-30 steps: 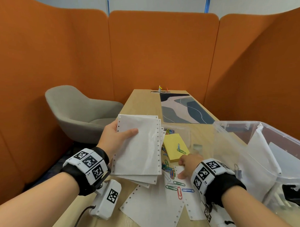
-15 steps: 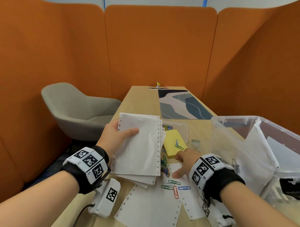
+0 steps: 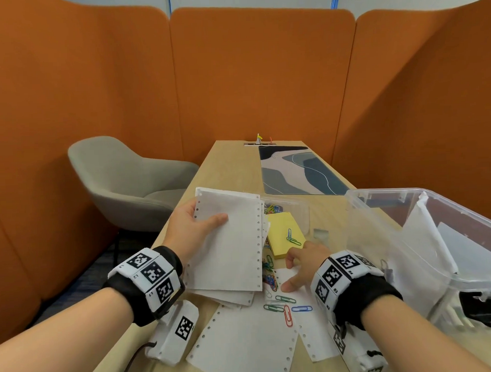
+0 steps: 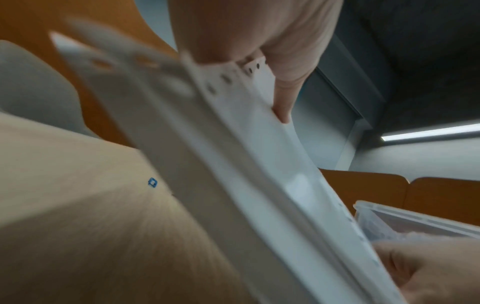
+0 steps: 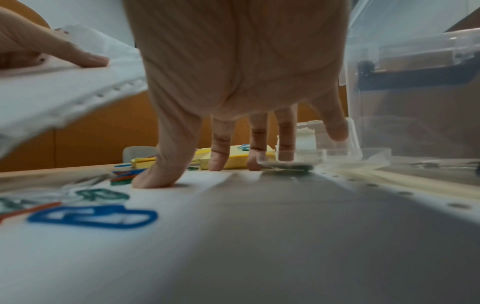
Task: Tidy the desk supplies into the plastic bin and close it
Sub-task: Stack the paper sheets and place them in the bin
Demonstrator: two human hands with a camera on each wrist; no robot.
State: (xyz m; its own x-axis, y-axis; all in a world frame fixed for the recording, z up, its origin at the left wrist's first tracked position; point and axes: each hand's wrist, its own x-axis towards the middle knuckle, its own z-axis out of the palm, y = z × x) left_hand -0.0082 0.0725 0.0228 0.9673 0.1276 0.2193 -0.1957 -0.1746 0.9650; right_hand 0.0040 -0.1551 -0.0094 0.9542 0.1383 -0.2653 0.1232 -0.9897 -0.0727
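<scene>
Head view shows the long pale wooden worktop (image 3: 227,169) with the clear plastic bin (image 3: 424,232) standing open at its near right corner, white sheets already leaning inside; I take this bin as the landmark. Left of the bin, the left hand (image 3: 189,232) holds a stack of white perforated paper sheets (image 3: 227,242) lifted off the worktop, thumb on top and fingers beneath, a closed grip on the stack. Between that stack and the bin lies a yellow sticky-note pad (image 3: 283,234), with the right hand (image 3: 305,260) just in front of it. Its grip is open: fingers (image 5: 168,164) spread and straight, tips pressing a loose white perforated sheet (image 3: 309,297) flat. Coloured paper clips (image 3: 284,307) lie scattered on and beside that sheet, left of the bin. Compared with a moment ago, the right hand has crept nearer along the sheet, thumb now planted, probably to drag it free. Most supplies remain outside the bin.
</scene>
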